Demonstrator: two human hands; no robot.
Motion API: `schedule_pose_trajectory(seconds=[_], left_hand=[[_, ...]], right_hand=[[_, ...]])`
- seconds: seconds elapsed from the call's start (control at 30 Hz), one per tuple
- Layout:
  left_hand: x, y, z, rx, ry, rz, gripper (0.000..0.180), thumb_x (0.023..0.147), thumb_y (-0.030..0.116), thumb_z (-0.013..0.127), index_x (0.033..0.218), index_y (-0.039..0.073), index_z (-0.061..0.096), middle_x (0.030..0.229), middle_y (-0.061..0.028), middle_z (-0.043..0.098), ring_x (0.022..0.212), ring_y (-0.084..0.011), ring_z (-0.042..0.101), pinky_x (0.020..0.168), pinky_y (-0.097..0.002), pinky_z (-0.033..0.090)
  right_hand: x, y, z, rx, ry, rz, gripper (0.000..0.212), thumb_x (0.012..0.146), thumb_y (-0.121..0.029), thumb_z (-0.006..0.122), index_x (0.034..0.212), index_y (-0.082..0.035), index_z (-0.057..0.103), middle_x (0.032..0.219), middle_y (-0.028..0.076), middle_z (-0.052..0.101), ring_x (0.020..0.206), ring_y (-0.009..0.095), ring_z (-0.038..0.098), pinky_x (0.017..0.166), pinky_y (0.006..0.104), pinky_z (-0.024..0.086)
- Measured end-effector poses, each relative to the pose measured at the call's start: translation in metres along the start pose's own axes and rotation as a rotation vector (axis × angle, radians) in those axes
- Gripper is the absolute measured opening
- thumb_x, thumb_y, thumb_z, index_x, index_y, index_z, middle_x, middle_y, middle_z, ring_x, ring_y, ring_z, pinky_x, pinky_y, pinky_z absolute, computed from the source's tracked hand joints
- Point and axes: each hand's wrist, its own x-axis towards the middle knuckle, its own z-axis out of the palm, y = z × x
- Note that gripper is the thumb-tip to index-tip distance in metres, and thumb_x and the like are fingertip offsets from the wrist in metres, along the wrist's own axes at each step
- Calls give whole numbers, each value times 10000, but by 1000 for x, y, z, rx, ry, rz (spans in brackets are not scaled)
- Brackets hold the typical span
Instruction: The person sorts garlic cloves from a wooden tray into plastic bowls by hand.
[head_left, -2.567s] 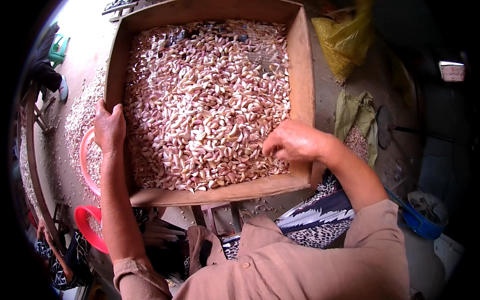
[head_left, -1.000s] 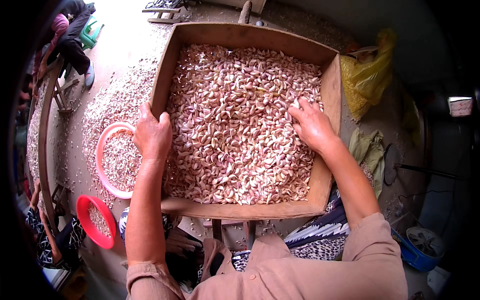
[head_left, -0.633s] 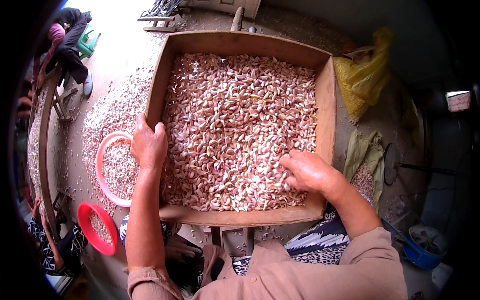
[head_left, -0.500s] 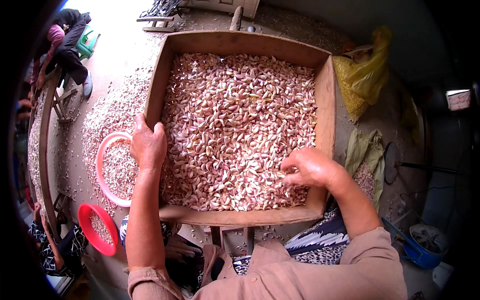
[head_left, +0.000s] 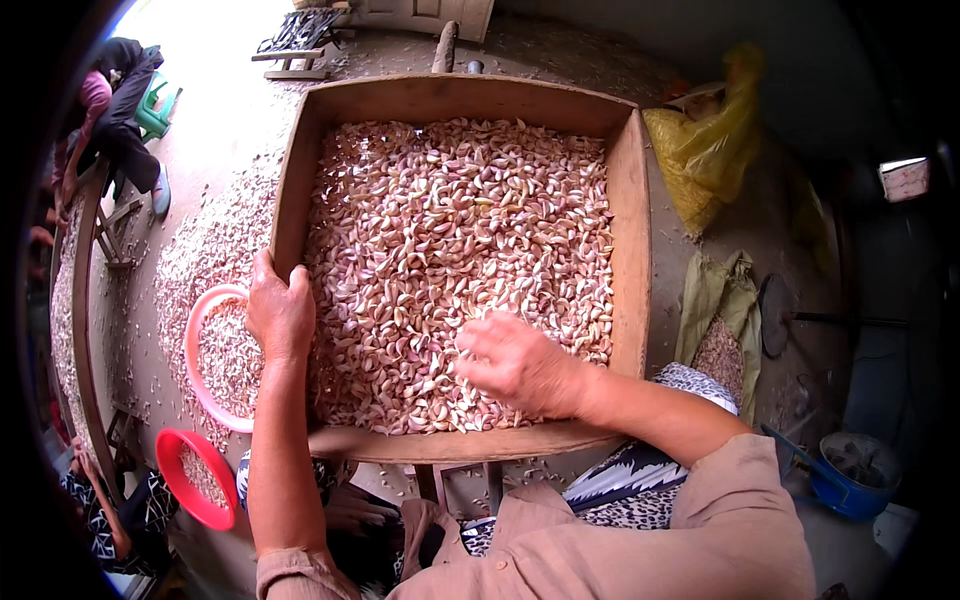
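While the left hand (head_left: 283, 312) is pinching the wooden tray (head_left: 628, 250) at its left, the curled right hand (head_left: 527, 368), contents hidden, is reaching over garlic cloves (head_left: 450, 240) inside, near the front edge (head_left: 470, 446), with room either side.

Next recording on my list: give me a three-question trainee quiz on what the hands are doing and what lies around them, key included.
1. Which bare hand grips a side wall of the square brown wooden tray, and what is the other hand over?
2. True or false: the round red plastic basin is to the person's left of the tray.
3. The shiny yellow plastic bag is: A) inside the tray; B) to the right of the tray; C) to the left of the tray.

Key:
1. The left hand grips it; the right hand is over purple-white garlic cloves.
2. True.
3. B.
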Motion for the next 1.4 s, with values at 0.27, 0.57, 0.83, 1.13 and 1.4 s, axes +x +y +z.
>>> schedule_pose_trajectory(seconds=[0.27, 0.57, 0.83, 1.13, 1.4], left_hand=[[1, -2, -5, 62, -34, -11, 510, 907, 272, 581, 1371, 67, 529, 1109, -251, 731, 1014, -456, 707, 926, -546, 517], [2, -4, -4, 12, -15, 16, 487, 910, 270, 604, 1348, 71, 529, 1076, -257, 733, 997, -461, 708, 917, -546, 520], [1, 0, -7, 18, -25, -14, 481, 914, 265, 599, 1345, 67, 523, 1082, -253, 733, 1008, -463, 706, 920, -546, 520], [1, -3, -3, 21, -15, -8, 532, 911, 265, 593, 1400, 73, 512, 1123, -257, 726, 1017, -452, 709, 933, -541, 520], [1, -1, -5, 45, -22, -10, 528, 909, 281, 588, 1386, 64, 524, 1106, -259, 727, 1008, -452, 709, 919, -543, 524]], right_hand=[[-7, -10, 42, -146, -243, -94, 182, 878, -214, 591, 1008, -105, 657, 1300, 117, 602, 1389, 298, 486, 1231, 557, 270], [3, 36, 8, -342, -303, 67, 86, 805, -90, 649, 790, -156, 701, 1006, 39, 607, 1188, 244, 570, 1250, 554, 244], [16, 94, -64, 55, -262, 769, 207, 876, -335, 722, 829, -136, 754, 897, 82, 712, 841, 255, 698, 904, 495, 548], [12, 143, -25, -103, 178, 747, 285, 805, -143, 677, 1074, -135, 772, 1029, 96, 714, 985, 317, 697, 862, 432, 564], [15, 143, -23, -188, 91, 715, 118, 794, -42, 669, 907, -76, 671, 973, 124, 669, 956, 332, 680, 896, 469, 549]])
